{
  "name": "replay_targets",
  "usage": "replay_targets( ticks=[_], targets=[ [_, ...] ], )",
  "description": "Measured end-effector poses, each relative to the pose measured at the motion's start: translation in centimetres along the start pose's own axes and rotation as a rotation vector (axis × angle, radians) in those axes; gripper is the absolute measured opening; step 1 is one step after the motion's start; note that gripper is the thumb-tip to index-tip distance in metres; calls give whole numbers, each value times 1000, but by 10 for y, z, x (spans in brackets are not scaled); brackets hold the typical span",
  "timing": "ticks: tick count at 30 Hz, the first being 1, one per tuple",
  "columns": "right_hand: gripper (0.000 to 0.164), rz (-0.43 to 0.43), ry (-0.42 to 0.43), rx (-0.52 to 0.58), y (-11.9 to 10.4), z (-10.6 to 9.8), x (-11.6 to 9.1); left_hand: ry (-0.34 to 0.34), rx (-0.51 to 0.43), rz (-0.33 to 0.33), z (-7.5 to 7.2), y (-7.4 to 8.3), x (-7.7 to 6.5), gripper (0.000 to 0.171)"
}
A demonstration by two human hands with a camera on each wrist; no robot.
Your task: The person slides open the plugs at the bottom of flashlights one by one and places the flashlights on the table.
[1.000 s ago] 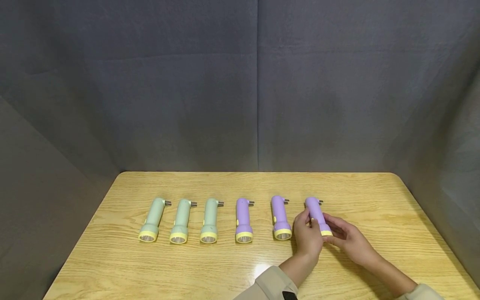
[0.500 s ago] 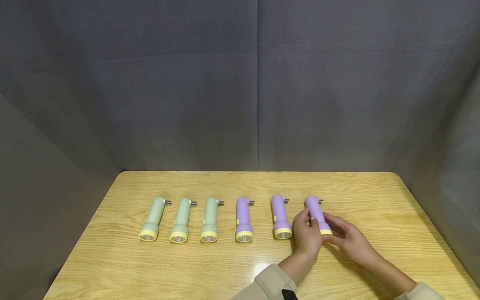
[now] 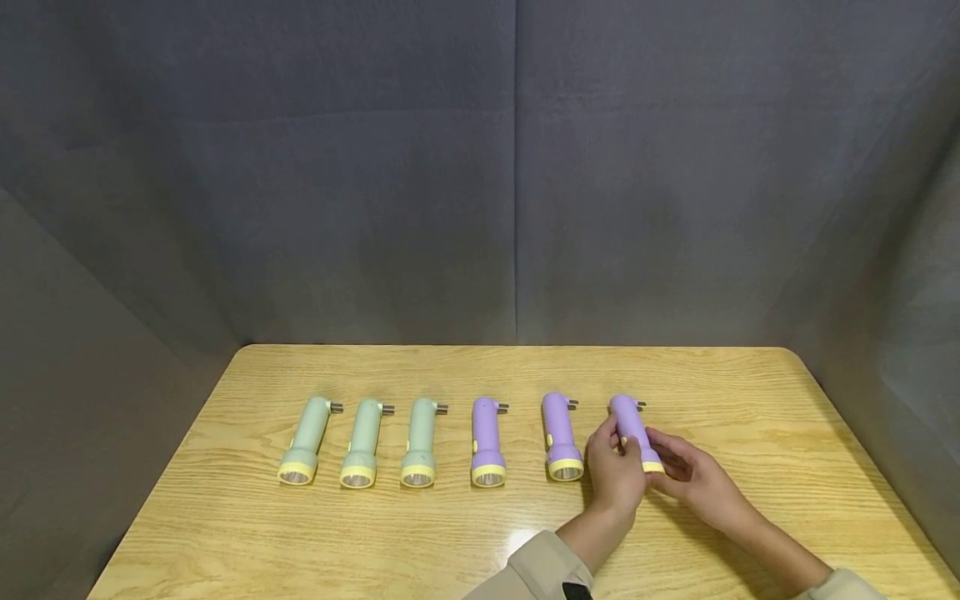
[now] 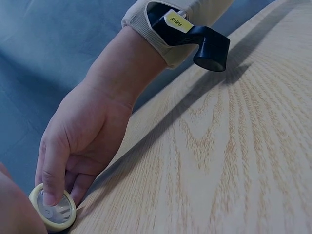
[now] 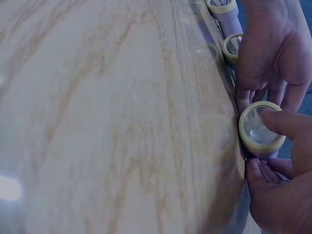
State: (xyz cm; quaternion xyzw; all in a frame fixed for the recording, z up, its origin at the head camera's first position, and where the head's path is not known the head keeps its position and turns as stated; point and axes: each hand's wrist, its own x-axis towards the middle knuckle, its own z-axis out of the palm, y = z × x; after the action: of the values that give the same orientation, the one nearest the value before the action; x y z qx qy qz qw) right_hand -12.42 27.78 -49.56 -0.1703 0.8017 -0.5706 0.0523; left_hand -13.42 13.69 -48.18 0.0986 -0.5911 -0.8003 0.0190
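At the right end of a row lies a purple flashlight (image 3: 628,415) with a yellow rim and plug prongs at its back end. My left hand (image 3: 617,477) holds its body from the left, thumb along the near side. From the right, my right hand (image 3: 707,487) grips the head end. In the right wrist view, its thumb lies over the clear lens (image 5: 254,132) while the other fingers bend beneath the head. The left wrist view shows the same thumb across the lens (image 4: 58,213); there, part of my left hand (image 4: 17,209) covers the flashlight's body.
Two more purple flashlights (image 3: 487,433) (image 3: 558,429) lie just left of my hands. Farther left are three pale green ones (image 3: 422,433), lenses facing me. All rest on a wood-grain table (image 3: 300,542), with dark grey cloth (image 3: 375,208) around its back and sides.
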Motion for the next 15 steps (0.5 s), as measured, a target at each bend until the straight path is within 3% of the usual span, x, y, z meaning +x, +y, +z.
replay_targets(
  ticks=[12, 15],
  targets=[
    [75, 15, -32, -18, -4, -2, 0, 23, 38, 14, 2, 1, -1, 37],
    [78, -13, -52, -41, -6, -6, 0, 17, 54, -10, 1, 5, -4, 38]
  ],
)
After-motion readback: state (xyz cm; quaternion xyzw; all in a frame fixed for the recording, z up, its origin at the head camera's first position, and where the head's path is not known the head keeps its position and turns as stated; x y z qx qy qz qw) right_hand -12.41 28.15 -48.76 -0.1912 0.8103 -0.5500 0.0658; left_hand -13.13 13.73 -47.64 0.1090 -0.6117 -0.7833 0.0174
